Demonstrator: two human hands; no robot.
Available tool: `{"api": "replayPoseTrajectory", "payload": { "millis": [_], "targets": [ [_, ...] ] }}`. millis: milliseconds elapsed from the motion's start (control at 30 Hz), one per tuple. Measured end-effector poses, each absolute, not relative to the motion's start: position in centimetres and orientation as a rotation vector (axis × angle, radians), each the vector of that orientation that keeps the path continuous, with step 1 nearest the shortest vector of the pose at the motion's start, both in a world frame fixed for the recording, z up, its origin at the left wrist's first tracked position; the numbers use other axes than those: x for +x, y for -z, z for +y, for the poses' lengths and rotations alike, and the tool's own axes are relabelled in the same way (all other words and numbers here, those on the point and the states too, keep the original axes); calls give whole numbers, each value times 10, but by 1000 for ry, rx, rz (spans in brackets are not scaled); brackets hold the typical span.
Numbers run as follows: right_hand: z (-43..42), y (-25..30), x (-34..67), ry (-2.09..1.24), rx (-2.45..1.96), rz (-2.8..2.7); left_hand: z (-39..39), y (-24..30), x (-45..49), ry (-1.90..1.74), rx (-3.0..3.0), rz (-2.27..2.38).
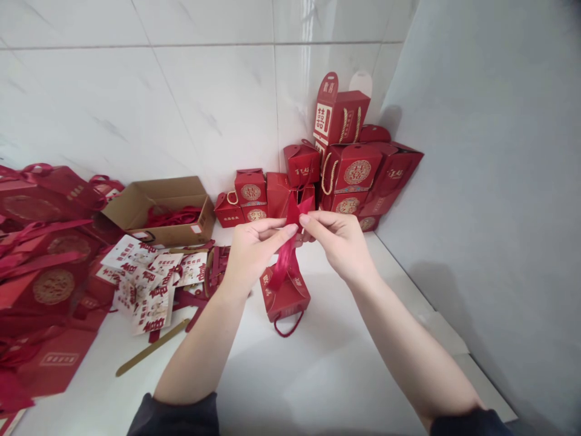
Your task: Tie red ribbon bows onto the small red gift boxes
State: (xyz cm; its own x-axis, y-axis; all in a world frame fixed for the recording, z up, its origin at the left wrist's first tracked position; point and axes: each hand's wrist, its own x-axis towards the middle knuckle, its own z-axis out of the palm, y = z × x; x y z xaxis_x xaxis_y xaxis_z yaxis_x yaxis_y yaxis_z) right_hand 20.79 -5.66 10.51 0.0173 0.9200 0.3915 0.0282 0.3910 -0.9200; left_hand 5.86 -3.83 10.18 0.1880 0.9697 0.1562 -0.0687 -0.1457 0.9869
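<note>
A red satin ribbon [284, 261] is pinched between my two hands, above a small red gift box [288, 300] standing on the white table. My left hand [256, 245] grips the ribbon from the left with thumb and fingers together. From the right, my right hand [338, 239] pinches it close by, the fingertips of both hands nearly meeting. Part of the ribbon sticks up above the fingers, and a length hangs down over the box top. A dark red cord handle loops from the box's near side. The fingers partly hide how the ribbon is folded.
Red gift boxes [354, 169] are stacked against the tiled wall at the back right. An open cardboard box [158, 233] holds red cords. Printed cards [149, 284] and a gold strip [152, 348] lie to the left, beside larger red boxes [45, 284]. A grey wall [490, 181] bounds the right.
</note>
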Motion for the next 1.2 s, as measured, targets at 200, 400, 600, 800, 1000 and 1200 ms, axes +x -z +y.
{"api": "replayPoseTrajectory", "payload": {
  "millis": [200,400,600,800,1000,1200],
  "targets": [
    [-55,-99,207,-684,-987,-1409,-38,-102,59,-1148,1364,941],
    [-55,-98,207,-687,-972,-1442,-36,-102,59,-1112,1357,961],
    [-53,-95,205,-631,-994,-1451,-36,-98,58,-1108,1484,944],
    [-53,-110,211,-566,-928,-1483,-15,-96,28,-883,1861,773],
    [-56,-136,215,-506,-853,-1497,13,-57,3,-361,1926,397],
    [-51,-133,214,-479,-830,-1528,8,-25,8,-338,1813,476]
  ]
}}
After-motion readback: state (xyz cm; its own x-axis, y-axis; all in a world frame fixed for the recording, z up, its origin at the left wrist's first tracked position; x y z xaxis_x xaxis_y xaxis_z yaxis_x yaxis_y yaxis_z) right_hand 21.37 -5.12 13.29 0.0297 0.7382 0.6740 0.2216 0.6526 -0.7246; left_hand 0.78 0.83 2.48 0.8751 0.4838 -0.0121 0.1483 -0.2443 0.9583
